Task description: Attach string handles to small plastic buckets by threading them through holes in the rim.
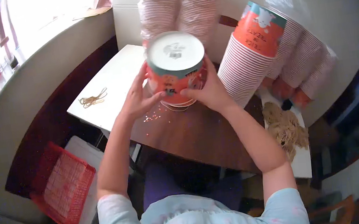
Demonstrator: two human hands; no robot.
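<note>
An orange paper tub [170,83] with a teal band stands bottom up over the brown tabletop, its white base [176,54] facing me. My left hand [142,96] clasps its left side, fingers wrapped around and thumb on the front. On the opposite side my right hand [210,86] holds it the same way, thumb pressed near the lower front. Pale rims show just below the tub, so other tubs may be nested inside it. Right of my right hand leans a tall stack of nested tubs [246,62], also bottom up.
Plastic-wrapped tub stacks [161,8] stand at the back, with more wrapped stacks [306,60] at the right. Loose rubber bands [93,98] lie on the white tabletop [114,77]. Tangled tan strands [284,129] are heaped at right. A red plastic basket [67,186] sits low at left.
</note>
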